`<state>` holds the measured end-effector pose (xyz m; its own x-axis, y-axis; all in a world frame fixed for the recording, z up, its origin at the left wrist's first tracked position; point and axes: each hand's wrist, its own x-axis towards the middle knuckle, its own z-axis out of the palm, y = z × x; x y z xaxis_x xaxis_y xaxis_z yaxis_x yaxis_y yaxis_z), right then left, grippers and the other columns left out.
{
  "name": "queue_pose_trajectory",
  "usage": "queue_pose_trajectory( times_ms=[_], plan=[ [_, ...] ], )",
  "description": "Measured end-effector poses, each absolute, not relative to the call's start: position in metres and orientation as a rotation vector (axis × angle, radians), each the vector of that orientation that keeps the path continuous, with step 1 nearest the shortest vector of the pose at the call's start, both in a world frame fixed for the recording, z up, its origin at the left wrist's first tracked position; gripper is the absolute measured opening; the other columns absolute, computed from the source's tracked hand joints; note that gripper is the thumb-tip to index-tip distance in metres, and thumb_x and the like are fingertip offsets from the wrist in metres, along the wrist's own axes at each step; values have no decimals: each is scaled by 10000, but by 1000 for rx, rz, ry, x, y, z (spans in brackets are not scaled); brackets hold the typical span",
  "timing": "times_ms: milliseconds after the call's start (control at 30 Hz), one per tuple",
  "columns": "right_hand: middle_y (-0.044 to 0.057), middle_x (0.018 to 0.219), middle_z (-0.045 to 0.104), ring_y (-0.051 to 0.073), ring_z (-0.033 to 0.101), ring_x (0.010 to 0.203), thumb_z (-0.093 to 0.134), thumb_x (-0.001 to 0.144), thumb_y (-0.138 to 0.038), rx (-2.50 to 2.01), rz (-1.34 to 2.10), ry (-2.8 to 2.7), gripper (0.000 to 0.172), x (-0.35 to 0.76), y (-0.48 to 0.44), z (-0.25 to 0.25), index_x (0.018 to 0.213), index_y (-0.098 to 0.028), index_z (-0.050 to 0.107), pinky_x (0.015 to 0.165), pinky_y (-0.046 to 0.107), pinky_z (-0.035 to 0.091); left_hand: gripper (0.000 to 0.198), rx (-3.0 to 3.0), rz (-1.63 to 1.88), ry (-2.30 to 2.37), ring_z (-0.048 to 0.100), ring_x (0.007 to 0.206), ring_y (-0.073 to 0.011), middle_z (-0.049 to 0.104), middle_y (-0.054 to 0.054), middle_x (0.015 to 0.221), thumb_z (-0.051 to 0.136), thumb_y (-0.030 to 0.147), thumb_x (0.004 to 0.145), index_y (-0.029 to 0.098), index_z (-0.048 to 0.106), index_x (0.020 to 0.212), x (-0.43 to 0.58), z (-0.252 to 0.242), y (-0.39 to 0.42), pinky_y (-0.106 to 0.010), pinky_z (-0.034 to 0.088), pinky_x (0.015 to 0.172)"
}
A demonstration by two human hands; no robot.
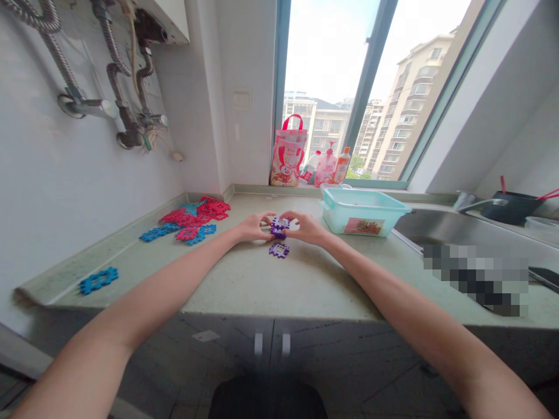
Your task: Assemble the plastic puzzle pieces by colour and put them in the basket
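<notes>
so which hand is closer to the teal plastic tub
Right. The right hand sits just left of the teal tub, apart from it; the left hand is farther left, across the purple pieces.

Purple puzzle tiles (pixel 279 228) sat on the pale green speckled table (pixel 262 279); red and blue tiles (pixel 192 221) lay beside a mint-green tub (pixel 360 212).

We are holding a small purple block (pixel 278 227) of interlocking tiles between both hands, its notched edges and square cut-outs showing, and it is sitting just above the worktop (pixel 262 279). A single flat purple tile (pixel 279 249) of the same notched shape is lying on the worktop just in front of the block, apart from it
</notes>
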<state>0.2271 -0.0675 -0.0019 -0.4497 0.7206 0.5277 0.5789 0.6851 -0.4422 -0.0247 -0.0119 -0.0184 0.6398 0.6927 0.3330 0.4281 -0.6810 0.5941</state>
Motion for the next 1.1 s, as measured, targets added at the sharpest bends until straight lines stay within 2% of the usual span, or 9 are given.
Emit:
queue_pose_trajectory(
  times_ms=[300,433,500,667,833,900,1000,1033,1100],
  plan=[
    [49,1094,787,206,728,963,768,828,-194,-987,377,-2259,352,227,-67,-8,1177,-220,736,863,330,568,856,2436,753,896,714,1133,-265,764,-97,1202,835,367,689,160,561,1474,-24,-17,-14,-412,526,1065],
    [39,1094,787,196,735,935,771,821,-187,-998,436,-2246,376,228,-65,-9,1193,-223,733,844,312,566,532,2567,751,919,686,1198,-290,755,-94,1246,830,409,706,186,765,1184,-24,-14,-16,-385,496,1097],
    [37,1084,792,196,736,951,761,833,-193,-993,469,-2245,384,230,-64,-11,1215,-225,733,835,301,561,437,2587,756,916,680,1205,-293,760,-85,1235,831,446,712,200,799,1072,-24,-12,-16,-373,489,1099],
    [36,1068,802,199,742,982,744,857,-220,-994,498,-2234,383,232,-63,-13,1240,-223,738,803,281,551,564,2531,718,933,690,1165,-296,780,-69,1191,841,616,702,222,805,1104,-24,-9,-19,-375,506,1049],
    [35,1083,811,206,751,991,762,867,-240,-1027,527,-2236,376,232,-63,-12,1243,-241,755,818,293,559,615,2504,695,1025,691,1135,-310,787,-48,1151,863,664,654,240,807,1096,-23,-7,-22,-382,521,1006],
    [44,1125,807,216,749,1017,771,865,-249,-1041,493,-2262,422,233,-66,-8,1286,-257,741,832,304,563,617,2497,690,1030,690,1138,-311,785,-52,1161,866,660,651,235,805,1096,-23,-7,-22,-380,517,1011],
    [81,1227,771,243,730,1057,828,820,-302,-1034,234,-2288,545,236,-77,5,1349,-264,704,854,332,554,610,2500,684,1012,689,1150,-309,781,-68,1183,859,648,668,226,802,1105,-22,-7,-22,-377,506,1023],
    [83,1215,769,238,728,1029,831,819,-324,-1018,148,-2288,510,237,-83,11,1313,-260,718,846,332,547,603,2507,682,1004,688,1152,-308,780,-71,1187,855,648,676,225,802,1103,-22,-8,-22,-377,502,1026],
    [57,1075,786,204,728,895,796,860,-376,-1002,97,-2322,308,236,-95,22,1142,-255,768,784,310,528,592,2520,679,992,691,1143,-306,781,-72,1184,845,651,687,223,803,1094,-23,-8,-22,-377,496,1027]
  ],
)
